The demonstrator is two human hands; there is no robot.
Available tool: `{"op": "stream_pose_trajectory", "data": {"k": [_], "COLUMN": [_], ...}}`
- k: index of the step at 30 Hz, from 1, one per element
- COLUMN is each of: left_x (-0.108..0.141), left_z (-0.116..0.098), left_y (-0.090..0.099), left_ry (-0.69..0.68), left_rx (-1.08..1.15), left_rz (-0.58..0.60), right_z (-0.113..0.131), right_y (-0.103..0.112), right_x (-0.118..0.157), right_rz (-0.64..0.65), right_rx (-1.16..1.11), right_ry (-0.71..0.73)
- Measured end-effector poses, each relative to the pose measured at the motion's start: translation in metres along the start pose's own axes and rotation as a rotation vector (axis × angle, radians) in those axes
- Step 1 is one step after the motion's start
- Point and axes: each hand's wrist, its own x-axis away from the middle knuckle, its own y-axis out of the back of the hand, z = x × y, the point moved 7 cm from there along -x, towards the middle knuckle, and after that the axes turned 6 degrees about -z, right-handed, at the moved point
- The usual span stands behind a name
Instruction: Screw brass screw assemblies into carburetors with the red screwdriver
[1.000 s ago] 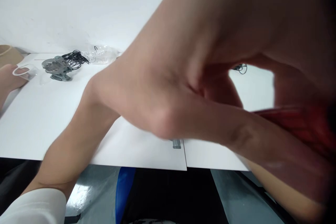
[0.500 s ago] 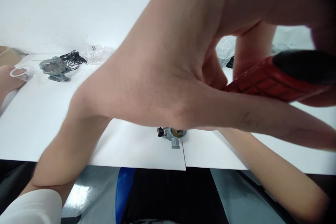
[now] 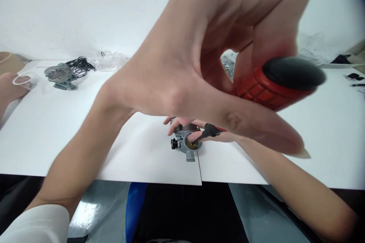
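My left hand (image 3: 182, 83), large and close to the camera, is wrapped round the red handle of a screwdriver (image 3: 273, 87) with a black end cap. The dark shaft slants down to the left, its tip at the brass-coloured plate in the round opening of a grey metal carburetor (image 3: 190, 155). Behind that opening, the fingers of my right hand (image 3: 205, 134) hold the carburetor's body near the seam of the white table. Its palm and part of its fingers are hidden behind my left hand. A black fitting sticks out at the carburetor's left side.
Another grey carburetor (image 3: 61, 76) lies at the back left, beside black cords (image 3: 81, 66) and clear plastic bags (image 3: 107, 60). Another person's hand (image 3: 11, 87) is at the left edge by a clear, white-rimmed item (image 3: 24, 79). Small black parts (image 3: 354, 77) lie far right.
My left hand has shifted left with the screwdriver and appears smaller. The screwdriver's shaft, my right hand's fingers and more of the carburetor have come into sight.
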Motion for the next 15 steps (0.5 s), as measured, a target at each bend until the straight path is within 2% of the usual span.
{"op": "stream_pose_trajectory", "data": {"k": [10,15], "left_x": [-0.014,-0.021], "left_z": [-0.003,-0.003], "left_y": [0.003,-0.002], "left_ry": [0.095,0.129], "left_rx": [-0.089,-0.008], "left_rz": [0.005,0.112], "right_z": [-0.001,-0.006], "right_y": [0.001,0.002], "right_x": [0.000,0.000], "right_rz": [-0.029,-0.030], "right_rx": [-0.029,0.012], "right_ry": [0.000,-0.015]}}
